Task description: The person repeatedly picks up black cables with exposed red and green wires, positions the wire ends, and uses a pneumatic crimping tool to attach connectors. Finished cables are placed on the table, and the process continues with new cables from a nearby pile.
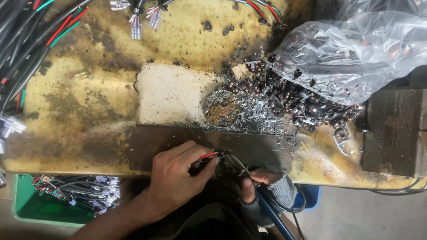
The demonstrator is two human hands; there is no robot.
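Head view: my left hand (175,178) pinches a red wire (207,155) at the near bench (93,115) edge, fingers together on it. My right hand (266,185), in a grey fingerless glove, is clamped on a blue soldering iron (279,227), tip touching the wire end. I judge this joint half done. Many cut cables (5,32) lie left, finished-looking ones in the green bin (21,204); small parts (293,100) spill from a bag (377,42).
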